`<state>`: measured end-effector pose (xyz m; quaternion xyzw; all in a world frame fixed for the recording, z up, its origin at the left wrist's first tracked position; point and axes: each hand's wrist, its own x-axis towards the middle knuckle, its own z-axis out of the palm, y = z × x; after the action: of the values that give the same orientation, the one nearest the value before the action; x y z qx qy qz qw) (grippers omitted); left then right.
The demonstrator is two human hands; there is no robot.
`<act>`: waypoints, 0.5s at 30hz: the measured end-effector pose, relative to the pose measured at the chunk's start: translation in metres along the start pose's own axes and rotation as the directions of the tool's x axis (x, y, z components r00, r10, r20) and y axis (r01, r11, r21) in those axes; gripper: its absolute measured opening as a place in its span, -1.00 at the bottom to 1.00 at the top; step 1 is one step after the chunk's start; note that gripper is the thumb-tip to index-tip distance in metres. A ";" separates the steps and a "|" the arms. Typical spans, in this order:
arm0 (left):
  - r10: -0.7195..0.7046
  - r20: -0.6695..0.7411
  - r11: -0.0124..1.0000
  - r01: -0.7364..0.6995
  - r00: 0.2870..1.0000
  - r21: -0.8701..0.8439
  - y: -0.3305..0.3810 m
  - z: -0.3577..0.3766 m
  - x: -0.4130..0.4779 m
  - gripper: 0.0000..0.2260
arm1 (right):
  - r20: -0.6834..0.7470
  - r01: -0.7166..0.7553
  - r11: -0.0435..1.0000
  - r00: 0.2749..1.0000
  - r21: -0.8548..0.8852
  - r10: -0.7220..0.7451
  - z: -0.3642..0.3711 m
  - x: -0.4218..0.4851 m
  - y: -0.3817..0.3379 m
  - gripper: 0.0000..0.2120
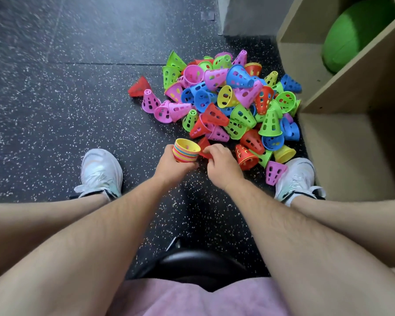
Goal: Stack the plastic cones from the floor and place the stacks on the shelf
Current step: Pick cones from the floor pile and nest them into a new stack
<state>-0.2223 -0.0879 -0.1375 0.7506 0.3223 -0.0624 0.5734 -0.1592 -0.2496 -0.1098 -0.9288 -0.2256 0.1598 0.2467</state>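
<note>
one camera only, worn on the person's head, looking steeply down and a little forward at the floor point(55, 99). its wide lens bows straight lines, so the shelf point(363, 83) leans in along the right edge. the forearms point(114, 224) run up from the lower corners and meet just below mid-frame, close under the lens, where the left hand point(171, 167) grips a stack point(185, 152) and the right hand point(221, 167) pinches a red cone point(203, 144). the pile of cones point(233, 101) lies just above and right of centre, farther off. a black seat point(196, 267) and pink cloth point(192, 297) fill the bottom edge, nearest the camera.
</note>
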 end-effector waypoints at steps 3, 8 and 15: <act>-0.012 -0.034 1.000 0.011 0.999 -0.019 -0.006 -0.012 0.003 -0.43 | 0.067 0.071 0.978 0.996 -0.196 -0.059 0.008 0.009 -0.007 -0.52; -0.016 -0.014 1.000 0.016 1.000 0.015 -0.015 -0.023 0.005 -0.45 | 0.099 -0.022 0.917 0.993 -0.398 0.067 0.012 0.039 -0.007 -0.30; -0.025 0.026 0.998 0.023 0.999 0.054 -0.015 -0.019 0.008 -0.44 | 0.101 -0.025 0.874 0.991 -0.486 0.085 0.009 0.038 -0.007 -0.42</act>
<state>-0.2295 -0.0650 -0.1471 0.7608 0.3219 -0.0879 0.5566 -0.1335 -0.2218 -0.1207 -0.9558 -0.2462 0.1606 -0.0116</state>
